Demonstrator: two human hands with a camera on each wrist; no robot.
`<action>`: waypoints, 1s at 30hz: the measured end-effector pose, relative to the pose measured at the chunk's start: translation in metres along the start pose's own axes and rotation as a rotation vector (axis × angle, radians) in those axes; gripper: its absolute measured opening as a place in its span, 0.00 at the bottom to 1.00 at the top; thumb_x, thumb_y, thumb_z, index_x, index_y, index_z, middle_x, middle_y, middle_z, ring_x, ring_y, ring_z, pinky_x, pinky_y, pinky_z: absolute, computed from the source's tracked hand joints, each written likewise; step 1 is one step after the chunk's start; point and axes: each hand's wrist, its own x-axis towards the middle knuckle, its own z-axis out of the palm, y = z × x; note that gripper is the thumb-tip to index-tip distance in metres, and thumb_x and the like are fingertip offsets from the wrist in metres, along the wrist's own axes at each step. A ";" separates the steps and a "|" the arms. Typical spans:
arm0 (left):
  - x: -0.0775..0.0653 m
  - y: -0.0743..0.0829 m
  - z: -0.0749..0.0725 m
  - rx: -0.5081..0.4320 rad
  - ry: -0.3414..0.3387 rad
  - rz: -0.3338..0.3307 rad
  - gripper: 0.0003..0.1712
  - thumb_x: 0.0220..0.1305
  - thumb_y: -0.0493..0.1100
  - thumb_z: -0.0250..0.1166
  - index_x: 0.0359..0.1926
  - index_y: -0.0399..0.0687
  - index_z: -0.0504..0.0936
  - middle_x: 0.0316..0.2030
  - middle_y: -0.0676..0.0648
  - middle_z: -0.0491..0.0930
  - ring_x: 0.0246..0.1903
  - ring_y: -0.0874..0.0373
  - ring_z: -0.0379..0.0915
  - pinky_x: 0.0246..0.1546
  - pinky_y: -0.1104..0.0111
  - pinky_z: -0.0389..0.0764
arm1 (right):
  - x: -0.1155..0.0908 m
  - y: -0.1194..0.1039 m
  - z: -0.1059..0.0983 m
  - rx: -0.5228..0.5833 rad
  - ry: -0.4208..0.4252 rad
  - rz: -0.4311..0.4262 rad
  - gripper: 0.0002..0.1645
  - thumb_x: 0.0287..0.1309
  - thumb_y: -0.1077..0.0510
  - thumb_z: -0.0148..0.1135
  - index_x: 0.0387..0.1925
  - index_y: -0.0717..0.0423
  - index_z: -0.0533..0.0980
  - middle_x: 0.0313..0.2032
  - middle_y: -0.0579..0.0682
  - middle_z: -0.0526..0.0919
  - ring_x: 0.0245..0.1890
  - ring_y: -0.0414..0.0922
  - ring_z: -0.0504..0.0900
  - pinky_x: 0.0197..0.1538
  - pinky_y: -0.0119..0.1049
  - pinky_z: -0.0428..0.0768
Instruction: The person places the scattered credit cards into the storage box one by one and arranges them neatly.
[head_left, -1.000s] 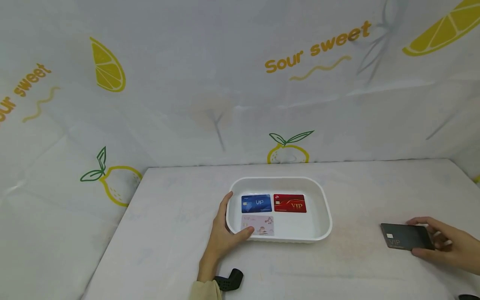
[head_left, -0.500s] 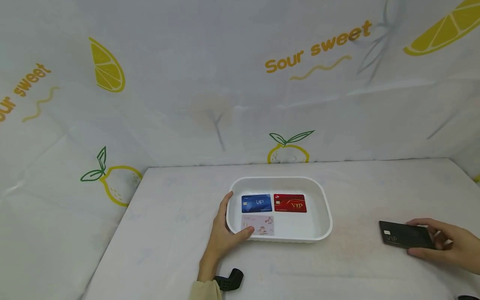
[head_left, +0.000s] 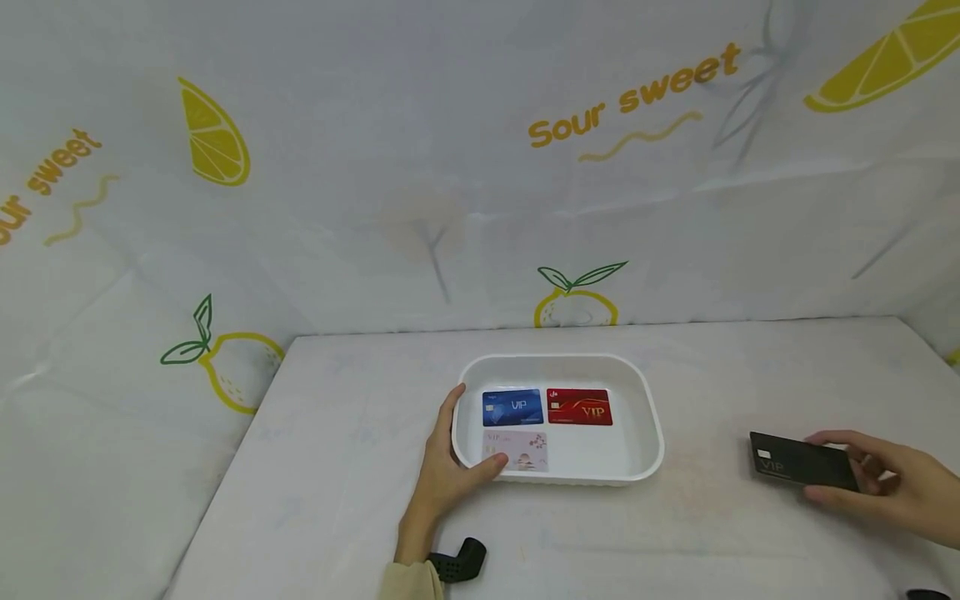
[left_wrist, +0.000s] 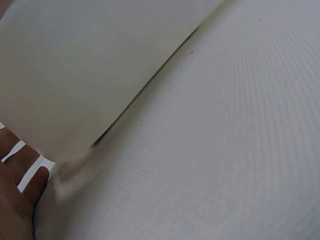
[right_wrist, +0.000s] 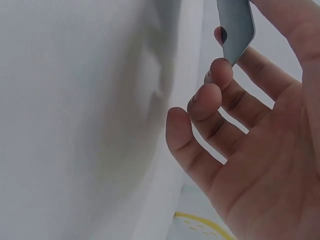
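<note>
A white tray (head_left: 651, 417) with rounded corners stands mid-table in the head view. Inside it lie a blue card (head_left: 513, 407), a red card (head_left: 580, 407) and a pale pink card (head_left: 517, 450), all marked VIP. My left hand (head_left: 448, 471) grips the tray's near left corner, its thumb over the rim and across part of the pink card. To the right, my right hand (head_left: 896, 487) pinches a black VIP card (head_left: 802, 461) at its right end, tilted over the table. The right wrist view shows that card's back (right_wrist: 236, 30) between thumb and fingers.
A white cloth-covered table (head_left: 337, 433) spreads out around the tray. Behind and left of it hangs a white sheet (head_left: 337, 183) printed with lemons and lettering. A black wrist device (head_left: 461, 560) sits at my left wrist, low over the tabletop.
My right hand has shifted slightly left with the black card, whose far edge has tipped up and whose shadow shows on the cloth. The left hand and tray stay put.
</note>
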 end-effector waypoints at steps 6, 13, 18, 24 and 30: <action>0.000 0.000 0.000 0.010 0.000 0.015 0.64 0.49 0.48 0.79 0.81 0.50 0.51 0.70 0.39 0.71 0.56 0.47 0.75 0.52 0.70 0.81 | 0.004 -0.013 -0.001 0.095 -0.009 -0.077 0.38 0.36 0.64 0.84 0.51 0.40 0.78 0.25 0.37 0.64 0.22 0.32 0.64 0.24 0.28 0.60; 0.000 0.000 0.000 0.002 0.000 0.007 0.64 0.48 0.47 0.79 0.81 0.51 0.51 0.70 0.40 0.71 0.56 0.48 0.75 0.52 0.69 0.81 | 0.010 -0.027 0.000 0.032 -0.022 -0.085 0.34 0.39 0.59 0.84 0.50 0.44 0.79 0.27 0.37 0.64 0.24 0.31 0.64 0.24 0.29 0.59; 0.000 0.000 0.000 0.014 0.005 0.011 0.64 0.48 0.47 0.79 0.81 0.50 0.51 0.70 0.40 0.71 0.56 0.48 0.75 0.53 0.69 0.80 | 0.014 -0.040 -0.001 0.024 -0.035 -0.082 0.33 0.40 0.58 0.84 0.50 0.44 0.79 0.29 0.37 0.65 0.26 0.32 0.65 0.26 0.29 0.58; 0.000 0.002 0.000 0.006 0.006 0.011 0.64 0.48 0.47 0.79 0.81 0.49 0.51 0.69 0.39 0.71 0.55 0.47 0.75 0.53 0.69 0.81 | 0.019 -0.053 -0.002 0.040 -0.007 -0.146 0.37 0.34 0.60 0.86 0.51 0.41 0.80 0.30 0.35 0.68 0.29 0.32 0.65 0.29 0.27 0.59; 0.000 0.002 0.000 0.003 0.004 0.009 0.64 0.48 0.46 0.79 0.81 0.50 0.51 0.69 0.39 0.71 0.55 0.47 0.75 0.52 0.69 0.81 | 0.026 -0.069 -0.003 0.029 0.009 -0.203 0.39 0.32 0.59 0.87 0.52 0.41 0.81 0.31 0.33 0.71 0.32 0.32 0.68 0.34 0.24 0.63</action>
